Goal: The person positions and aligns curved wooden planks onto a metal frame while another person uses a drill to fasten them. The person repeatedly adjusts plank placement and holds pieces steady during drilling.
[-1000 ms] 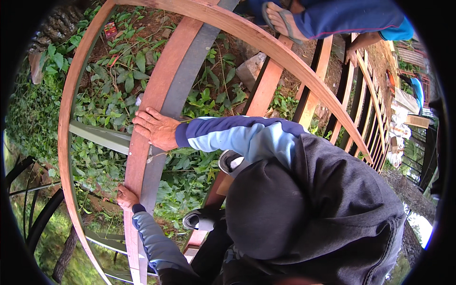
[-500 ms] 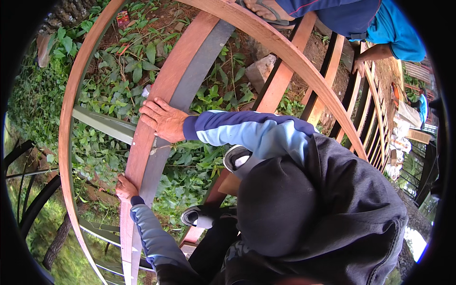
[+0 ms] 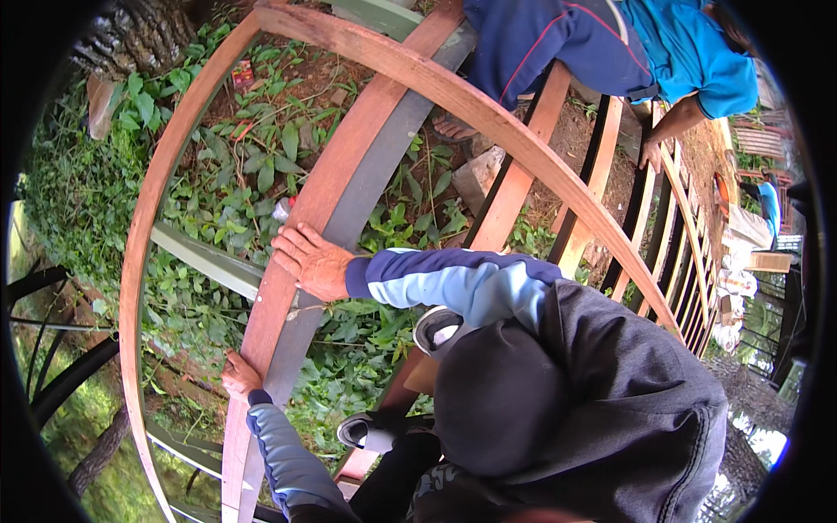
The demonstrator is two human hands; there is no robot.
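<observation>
A long curved wooden beam [image 3: 305, 209], reddish brown on top with a dark grey side, runs from the top of the view to the lower left. My right hand [image 3: 314, 263] lies flat on it, fingers stretched across the reddish face. Lower down, my left hand [image 3: 241, 376] is closed at the beam's far edge, its fingers curled and partly hidden. Just beyond the hands, a grey-green crosspiece [image 3: 209, 261] joins the beam to a thinner curved wooden rail [image 3: 138, 253]. My dark clothing fills much of the lower right.
Leafy plants [image 3: 196, 200] grow beneath the frame. A co-worker in a teal shirt [image 3: 689, 52] bends at the upper right, one hand [image 3: 649, 155] by the slats. Several wooden slats [image 3: 532, 131] extend rightward past a stone block [image 3: 478, 179]. My shoes [image 3: 440, 331] are below the beam.
The view has shifted slightly, so the frame sits lower. The co-worker's legs have come further into view, with a foot closer to the beam. My hands keep about the same places on the beam.
</observation>
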